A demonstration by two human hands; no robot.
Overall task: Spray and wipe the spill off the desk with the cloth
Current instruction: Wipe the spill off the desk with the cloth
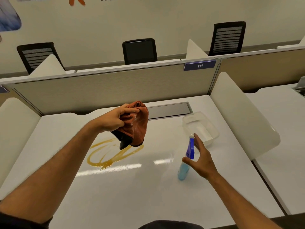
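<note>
While the left hand grips the bunched orange cloth above the brown spill on the white bench, the right hand is spread open just beside the blue spray bottle. Whether its fingers touch the bottle cannot be told. A clear plastic tub sits behind it.

**Cloth aloft, spill below, bottle upright**

A bunched orange cloth hangs above the white desk. Directly beneath it lies an amber looping spill. The blue-headed spray bottle of pale blue liquid stands upright to its right.
</note>
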